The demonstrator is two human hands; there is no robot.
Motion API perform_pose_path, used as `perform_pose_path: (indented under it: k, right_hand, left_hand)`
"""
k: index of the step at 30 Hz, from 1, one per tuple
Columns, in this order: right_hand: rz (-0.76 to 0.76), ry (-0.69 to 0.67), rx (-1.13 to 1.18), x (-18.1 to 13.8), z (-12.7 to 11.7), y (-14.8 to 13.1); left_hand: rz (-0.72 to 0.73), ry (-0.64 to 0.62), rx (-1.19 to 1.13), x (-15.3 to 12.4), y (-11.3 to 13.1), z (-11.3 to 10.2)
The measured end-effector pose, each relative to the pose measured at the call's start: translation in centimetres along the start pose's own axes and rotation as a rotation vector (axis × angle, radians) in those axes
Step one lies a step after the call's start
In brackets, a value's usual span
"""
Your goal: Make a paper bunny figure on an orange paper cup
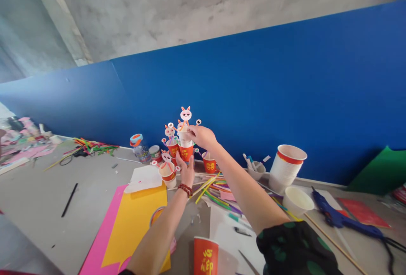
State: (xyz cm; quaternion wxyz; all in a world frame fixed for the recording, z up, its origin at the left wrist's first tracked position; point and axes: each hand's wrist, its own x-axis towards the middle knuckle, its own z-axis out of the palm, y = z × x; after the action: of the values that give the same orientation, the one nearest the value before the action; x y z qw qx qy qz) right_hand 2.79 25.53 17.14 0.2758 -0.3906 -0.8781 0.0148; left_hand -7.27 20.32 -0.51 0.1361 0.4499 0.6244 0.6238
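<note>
At the back of the table, my right hand pinches the rim of a white paper cup with a paper rabbit figure rising from it. That cup sits in or just above a red paper cup with yellow characters. My left hand grips the red cup from below, a beaded bracelet on its wrist. Close by on the left stand another rabbit-topped cup and a second red one with a rabbit figure. A red cup is to their right.
Coloured strips and sticks lie before the cups. Yellow card covers pink card at left. A red cup stands in front. Rightward are a stack of white cups, a bowl and a blue glue gun. Blue board stands behind.
</note>
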Motion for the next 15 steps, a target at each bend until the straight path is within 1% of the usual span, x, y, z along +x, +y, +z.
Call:
perform_pose_path:
  k: [5,15]
  right_hand:
    - [0.012,0.056,0.069,-0.8,0.4,0.6]
    - [0.051,0.177,0.247,-3.3,0.9,1.0]
  left_hand:
    - [0.002,0.056,0.055,1.0,-0.3,0.3]
    - [0.015,0.107,0.132,0.9,-0.8,0.4]
